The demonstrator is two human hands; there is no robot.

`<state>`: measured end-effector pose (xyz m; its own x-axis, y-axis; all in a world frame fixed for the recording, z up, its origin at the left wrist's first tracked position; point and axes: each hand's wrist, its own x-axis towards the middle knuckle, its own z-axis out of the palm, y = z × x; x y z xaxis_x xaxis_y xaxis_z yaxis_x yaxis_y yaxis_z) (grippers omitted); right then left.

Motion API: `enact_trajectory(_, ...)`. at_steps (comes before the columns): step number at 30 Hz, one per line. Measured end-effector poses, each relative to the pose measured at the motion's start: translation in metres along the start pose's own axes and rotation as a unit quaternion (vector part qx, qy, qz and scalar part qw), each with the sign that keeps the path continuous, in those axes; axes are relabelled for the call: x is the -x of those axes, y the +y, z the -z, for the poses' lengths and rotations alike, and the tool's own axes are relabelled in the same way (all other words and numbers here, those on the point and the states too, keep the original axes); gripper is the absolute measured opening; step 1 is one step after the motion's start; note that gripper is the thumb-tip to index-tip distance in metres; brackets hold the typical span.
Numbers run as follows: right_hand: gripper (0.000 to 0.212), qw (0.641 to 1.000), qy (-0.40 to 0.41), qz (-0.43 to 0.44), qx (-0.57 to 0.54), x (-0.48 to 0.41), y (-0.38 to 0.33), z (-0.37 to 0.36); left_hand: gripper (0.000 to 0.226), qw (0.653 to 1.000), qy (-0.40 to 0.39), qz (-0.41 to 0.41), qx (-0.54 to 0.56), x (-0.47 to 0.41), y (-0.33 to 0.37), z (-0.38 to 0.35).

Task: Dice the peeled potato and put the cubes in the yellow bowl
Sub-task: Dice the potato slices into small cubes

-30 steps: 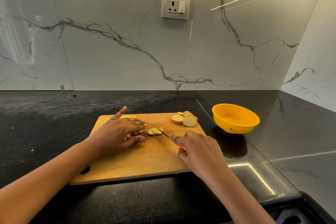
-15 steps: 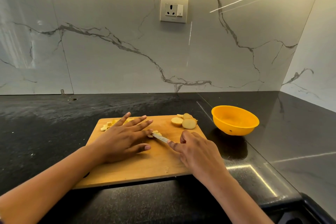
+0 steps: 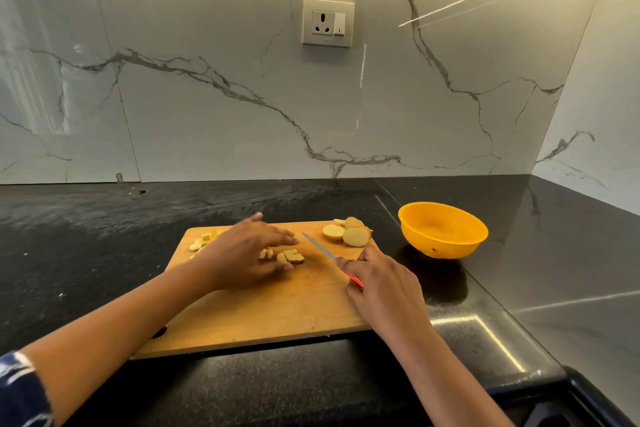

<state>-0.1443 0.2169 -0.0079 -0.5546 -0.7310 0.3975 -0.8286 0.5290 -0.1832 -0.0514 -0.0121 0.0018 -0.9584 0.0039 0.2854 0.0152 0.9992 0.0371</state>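
**Knife lifted over the board, potato half cut**

We see the right hand curled tight round the red handle of a knife, forefinger laid along the top. The blade points up and left, its tip raised off the board.

The left hand lies flat and spread over the middle of the board, fingers straight, gripping nothing. It is blurred, so we cannot tell whether the fingertips touch the cut pieces just beside them.

The potato lies in three lots, all on the board: those cut pieces in the middle, a few small cubes at the far left corner, and round slices leaning together at the far right corner.

The bowl stands on the black counter, near the slices and apart from the board.

A socket sits on the marble wall behind. A blue patterned sleeve shows at the lower left.
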Motion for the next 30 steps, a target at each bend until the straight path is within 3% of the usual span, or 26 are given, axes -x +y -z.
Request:
enact_trajectory(3, 0.047, 1.0, -0.001, -0.023, -0.007, -0.002, 0.003, 0.0, 0.053, 0.998, -0.059, -0.032, -0.001, -0.017, 0.009, -0.003)
enact_trajectory(5, 0.048, 0.999, -0.001, -0.032, -0.011, -0.001, 0.006, 0.001, 0.028, 0.998, -0.034, -0.046, -0.009, -0.02, 0.005, -0.001)
enact_trajectory(9, 0.048, 0.999, 0.0, -0.037, -0.017, -0.001, 0.008, 0.002, 0.009, 0.996, 0.067, -0.046, -0.043, -0.007, -0.021, 0.008)
enact_trajectory(18, 0.048, 0.999, 0.009, -0.036, -0.028, -0.002, 0.0, -0.003, 0.016, 0.993, 0.109, 0.041, 0.032, 0.023, -0.04, 0.021)
enact_trajectory(21, 0.047, 0.999, 0.005, -0.041, -0.025, -0.002, -0.001, -0.003, 0.024, 0.995, 0.072, 0.044, 0.05, 0.014, -0.027, 0.019)
enact_trajectory(26, 0.045, 0.998, 0.006, -0.057, -0.019, -0.003, 0.002, -0.001, 0.03, 0.997, -0.035, 0.013, -0.068, -0.013, -0.011, 0.007)
enact_trajectory(30, 0.047, 0.998, 0.012, -0.057, -0.022, 0.0, 0.002, -0.001, 0.033, 0.973, 0.02, 0.076, -0.216, -0.013, -0.015, 0.01)
